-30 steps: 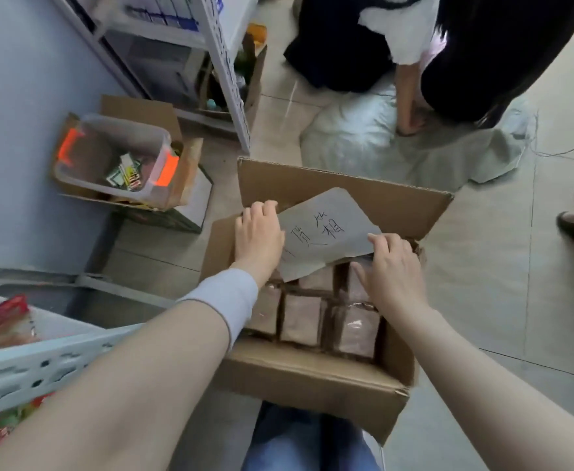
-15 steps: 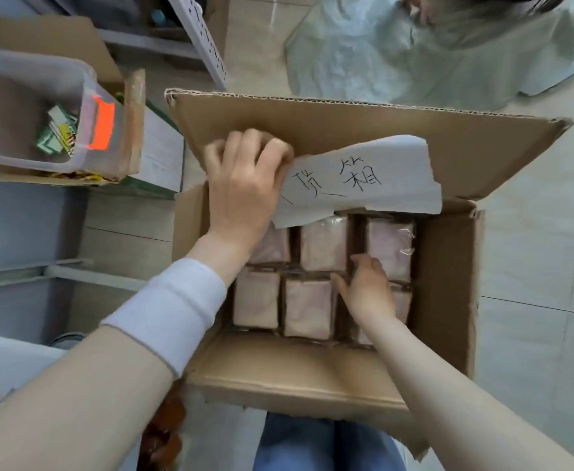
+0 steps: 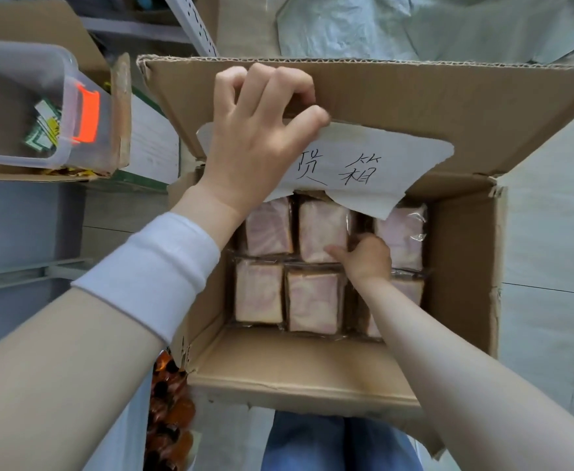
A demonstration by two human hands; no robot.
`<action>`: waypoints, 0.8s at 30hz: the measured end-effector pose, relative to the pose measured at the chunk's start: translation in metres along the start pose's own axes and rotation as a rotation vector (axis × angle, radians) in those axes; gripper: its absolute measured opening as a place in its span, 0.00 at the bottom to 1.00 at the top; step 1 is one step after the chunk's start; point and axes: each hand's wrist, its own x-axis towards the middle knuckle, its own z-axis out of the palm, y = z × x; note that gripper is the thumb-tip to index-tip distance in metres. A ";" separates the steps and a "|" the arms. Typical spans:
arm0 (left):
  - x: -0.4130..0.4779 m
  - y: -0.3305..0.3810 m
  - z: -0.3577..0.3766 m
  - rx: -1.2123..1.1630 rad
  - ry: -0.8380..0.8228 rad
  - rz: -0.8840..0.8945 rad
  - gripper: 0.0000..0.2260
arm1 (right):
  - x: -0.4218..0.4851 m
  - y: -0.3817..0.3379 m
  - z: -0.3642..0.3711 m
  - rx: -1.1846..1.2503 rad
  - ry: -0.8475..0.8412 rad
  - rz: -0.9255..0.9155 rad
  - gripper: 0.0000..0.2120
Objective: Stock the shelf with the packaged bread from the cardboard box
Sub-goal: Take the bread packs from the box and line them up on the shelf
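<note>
My left hand [image 3: 262, 130] is at the box's 12 o'clock side, fingers curled over the top edge of the torn handwritten paper sheet [image 3: 374, 164], pinching it back towards the far flap. I hold it there because it would otherwise droop over the back row and hide the packs.

The cardboard box [image 3: 296, 368] rests against my knees. The packaged bread [image 3: 313, 300] is all inside it, packed upright in two tight rows.

My right hand [image 3: 367, 256] is down among the packs. Its thumb lies across the middle back pack [image 3: 319, 229] and its fingers are dug into the gap at that pack's 3 o'clock. The fingers are hidden, so I cannot tell whether they have closed on it.

The shelf upright [image 3: 194, 25] stands at 11 o'clock.
</note>
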 end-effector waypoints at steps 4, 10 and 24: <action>-0.008 -0.001 -0.002 0.024 -0.015 -0.036 0.05 | -0.008 0.003 -0.009 0.159 -0.048 0.067 0.29; -0.022 -0.007 0.015 0.214 -0.011 0.098 0.12 | -0.004 0.018 -0.015 0.344 -0.098 0.162 0.32; -0.017 -0.023 0.008 0.460 0.022 0.350 0.29 | -0.009 0.030 -0.037 0.435 -0.275 0.227 0.20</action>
